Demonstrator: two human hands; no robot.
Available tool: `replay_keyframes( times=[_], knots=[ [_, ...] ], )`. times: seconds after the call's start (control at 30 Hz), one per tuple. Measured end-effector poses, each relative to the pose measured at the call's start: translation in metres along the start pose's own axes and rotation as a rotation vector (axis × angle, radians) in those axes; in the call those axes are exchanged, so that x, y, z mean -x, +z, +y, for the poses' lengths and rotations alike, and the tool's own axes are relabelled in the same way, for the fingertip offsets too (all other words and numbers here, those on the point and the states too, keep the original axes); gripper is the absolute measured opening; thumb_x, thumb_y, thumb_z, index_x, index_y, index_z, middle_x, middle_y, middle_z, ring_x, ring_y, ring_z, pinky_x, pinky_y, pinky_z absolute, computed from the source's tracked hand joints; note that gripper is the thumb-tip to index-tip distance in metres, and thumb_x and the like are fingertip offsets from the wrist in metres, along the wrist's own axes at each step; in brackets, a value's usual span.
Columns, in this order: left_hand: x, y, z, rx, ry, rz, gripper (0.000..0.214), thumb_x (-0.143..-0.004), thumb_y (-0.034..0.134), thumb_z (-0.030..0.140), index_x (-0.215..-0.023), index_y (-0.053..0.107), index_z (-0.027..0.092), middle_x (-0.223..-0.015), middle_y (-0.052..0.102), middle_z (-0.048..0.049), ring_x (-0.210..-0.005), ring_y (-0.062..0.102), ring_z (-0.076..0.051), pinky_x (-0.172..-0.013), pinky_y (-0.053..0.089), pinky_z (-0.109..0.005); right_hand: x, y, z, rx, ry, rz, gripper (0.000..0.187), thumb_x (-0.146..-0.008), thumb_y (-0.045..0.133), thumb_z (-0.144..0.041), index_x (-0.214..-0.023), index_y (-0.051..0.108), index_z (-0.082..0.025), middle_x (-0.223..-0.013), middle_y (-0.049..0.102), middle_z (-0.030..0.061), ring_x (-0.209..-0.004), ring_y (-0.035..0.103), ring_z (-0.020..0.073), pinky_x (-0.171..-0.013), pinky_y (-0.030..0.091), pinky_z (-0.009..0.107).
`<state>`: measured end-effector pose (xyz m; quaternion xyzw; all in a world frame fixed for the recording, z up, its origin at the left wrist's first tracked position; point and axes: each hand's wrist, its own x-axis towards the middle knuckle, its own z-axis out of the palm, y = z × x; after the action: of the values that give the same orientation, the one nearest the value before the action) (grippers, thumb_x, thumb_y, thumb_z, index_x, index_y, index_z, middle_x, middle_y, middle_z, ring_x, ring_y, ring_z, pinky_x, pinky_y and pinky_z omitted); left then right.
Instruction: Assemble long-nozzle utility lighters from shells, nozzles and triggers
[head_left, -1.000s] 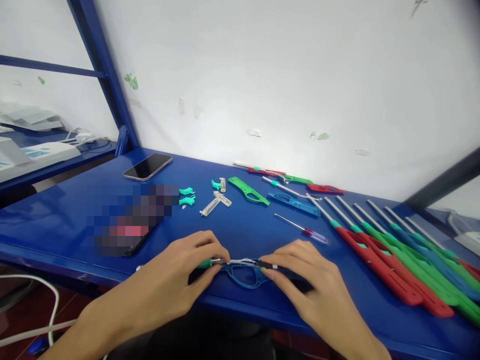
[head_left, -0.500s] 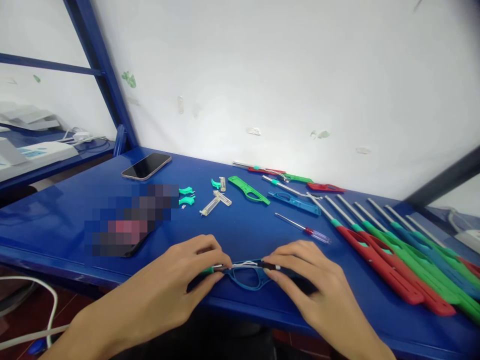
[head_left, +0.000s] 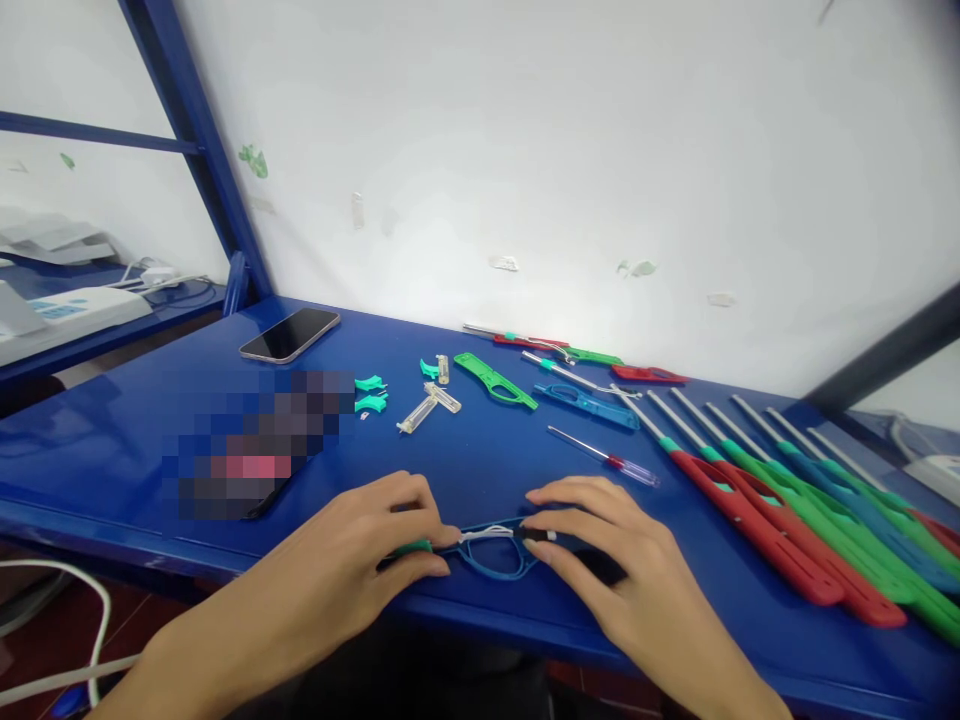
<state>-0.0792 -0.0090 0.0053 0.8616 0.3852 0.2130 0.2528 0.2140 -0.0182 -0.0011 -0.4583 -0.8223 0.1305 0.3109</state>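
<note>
Bright, diffuse light washes the white wall (head_left: pixel 450 130) before us, its source out of view, the upper right corner darker. We see highlights along the metal rods (head_left: pixel 675 420), blocky pixelation over the blue table (head_left: pixel 480 455) and soft-looking papers (head_left: pixel 52 238) at far left.

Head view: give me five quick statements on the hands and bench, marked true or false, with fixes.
1. White wires run along the near blue shell. True.
2. The left hand holds the screwdriver. False: a green part is between its thumb and fingers; the screwdriver lies on the bench.
3. The right hand has its fingertips at a black part. True.
4. The phone stands on edge. False: it lies flat, screen up.
5. The screwdriver's clear handle is at its right end. True.
</note>
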Motion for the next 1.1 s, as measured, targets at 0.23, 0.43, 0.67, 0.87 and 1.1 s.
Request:
replay_keyframes(
  times=[0.23,0.43,0.67,0.87,1.1],
  knots=[
    [-0.0022,0.0,-0.0023,-0.065,0.063,0.051,0.024,-0.11,0.055,0.027,-0.114,0.078,0.035,-0.117,0.069,0.0009,-0.099,0.07,-0.016,-0.087,0.054,-0.025,0.0004,-0.0014,-0.0013,-0.032,-0.018,-0.012,0.014,-0.103,0.069,-0.032,-0.11,0.081,-0.033,-0.113,0.083,-0.0011,-0.112,0.074,0.0245,-0.105,0.055,0.042],
    [-0.0022,0.0048,-0.0018,-0.213,0.141,0.088,0.028,-0.113,0.048,0.025,-0.114,0.076,0.03,-0.116,0.069,-0.0024,-0.099,0.069,-0.018,-0.09,0.054,-0.029,0.0009,-0.0028,-0.0014,-0.066,-0.019,-0.018,0.015,-0.102,0.071,-0.026,-0.11,0.082,-0.033,-0.113,0.083,-0.0032,-0.108,0.076,0.0216,-0.1,0.057,0.037],
    [-0.002,0.0081,-0.0021,-0.251,0.157,0.148,0.028,-0.112,0.047,0.023,-0.115,0.075,0.029,-0.116,0.07,-0.0042,-0.102,0.067,-0.02,-0.092,0.055,-0.034,0.0003,-0.002,0.0001,-0.103,-0.009,-0.002,0.011,-0.098,0.076,-0.025,-0.104,0.083,-0.03,-0.111,0.084,-0.0001,-0.101,0.078,0.023,-0.095,0.06,0.037],
    [-0.0049,0.0019,0.0021,-0.04,-0.037,0.103,0.021,-0.109,0.057,0.035,-0.114,0.077,0.036,-0.119,0.072,0.0014,-0.104,0.07,-0.017,-0.094,0.057,-0.028,0.0003,-0.0005,0.0034,-0.181,0.111,0.023,0.006,-0.093,0.082,-0.028,-0.096,0.084,-0.032,-0.11,0.083,-0.0001,-0.099,0.079,0.0224,-0.092,0.062,0.032],
    [-0.0089,0.0035,0.0048,0.05,-0.123,0.158,0.017,-0.105,0.063,0.04,-0.105,0.079,0.036,-0.111,0.074,0.0029,-0.097,0.071,-0.018,-0.088,0.057,-0.028,-0.0006,-0.0003,0.0028,-0.211,0.141,0.032,0.007,-0.09,0.084,-0.025,-0.089,0.082,-0.032,-0.107,0.083,-0.0028,-0.095,0.079,0.0191,-0.091,0.06,0.027]
  ],
)
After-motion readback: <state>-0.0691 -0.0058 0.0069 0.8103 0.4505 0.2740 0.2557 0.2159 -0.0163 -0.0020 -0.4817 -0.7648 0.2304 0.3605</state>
